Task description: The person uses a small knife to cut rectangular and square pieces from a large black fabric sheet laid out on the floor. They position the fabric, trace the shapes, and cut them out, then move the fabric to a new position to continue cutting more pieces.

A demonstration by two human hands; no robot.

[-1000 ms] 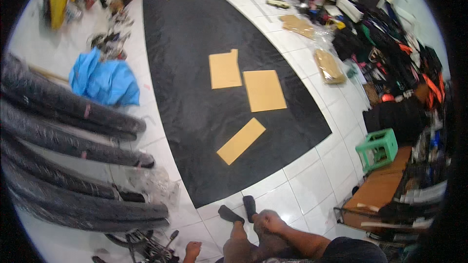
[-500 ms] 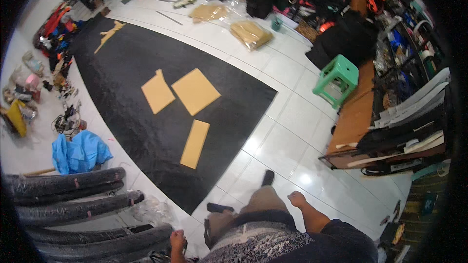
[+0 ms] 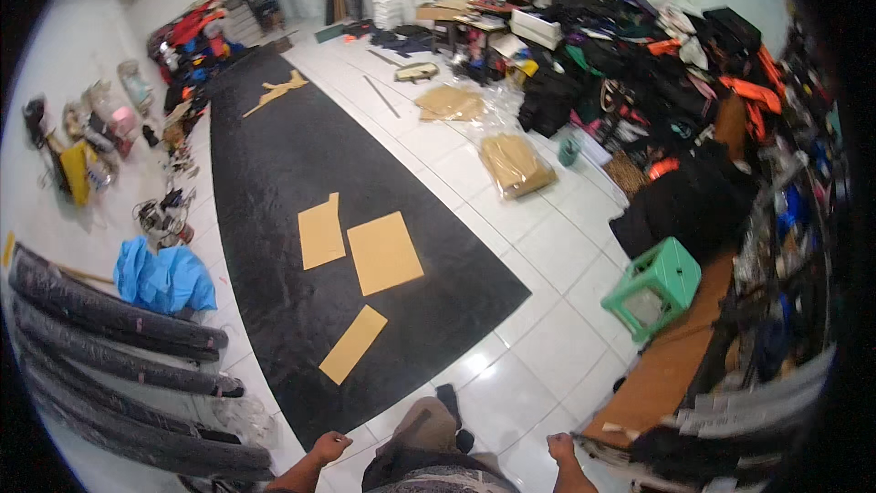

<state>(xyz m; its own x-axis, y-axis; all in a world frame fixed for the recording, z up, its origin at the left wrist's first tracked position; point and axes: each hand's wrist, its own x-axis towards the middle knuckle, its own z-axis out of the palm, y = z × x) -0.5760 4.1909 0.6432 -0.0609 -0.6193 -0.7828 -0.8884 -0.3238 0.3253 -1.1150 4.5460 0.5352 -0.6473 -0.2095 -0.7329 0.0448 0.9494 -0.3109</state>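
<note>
My left hand [image 3: 330,445] is held low at the bottom edge, its fingers curled in, beside the near corner of a large black sheet [image 3: 438,347] on the floor. My right hand [image 3: 561,446] hangs out to the right over the white tiles, closed like a fist. Nothing shows in either hand, and neither touches anything. On the sheet lie tan pattern pieces: a narrow rectangle [image 3: 354,345] nearest me, a large near-square piece [image 3: 385,253], and a smaller one with a tab [image 3: 321,236]. Tan scraps [image 3: 276,91] lie at its far end.
Wrapped dark rolls [image 3: 119,324] and a blue plastic bag [image 3: 162,276] are at the left. A green stool [image 3: 652,288] stands right, by a brown board [image 3: 639,374]. Bagged tan pieces [image 3: 514,167] lie on the tiles; heaps of black material [image 3: 684,201] fill the far right.
My view has tilted up and turned, showing more of the far wall. Both hands now sit low at the bottom edge, the left nearer the sheet's corner. The pattern pieces lie as before.
</note>
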